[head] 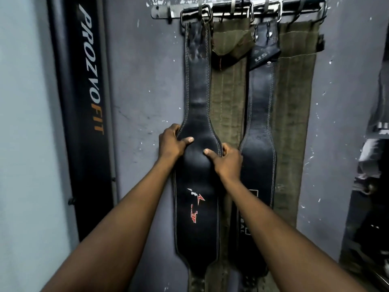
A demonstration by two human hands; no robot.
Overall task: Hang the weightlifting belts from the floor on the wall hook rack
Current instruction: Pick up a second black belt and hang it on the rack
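Head view, looking at a grey wall [143, 85]. Left grip [171, 142] clamped on the left edge of a black leather belt [197, 98], thumb pressed across its front, fingers wrapped behind. Right grip [228, 160] clamped on the same belt's right edge, a little lower, thumb on the front face. Belt hangs straight up from both grips to a metal buckle on the wall hook rack [231, 9]; its wide padded part with red and white markings runs down below the grips. Just right of the right grip: an olive canvas belt [228, 95], a second black belt [260, 123], another olive belt [294, 114], all hung. Left of the left grip, well apart, a black upright lettered PROZVOFIT [90, 76].
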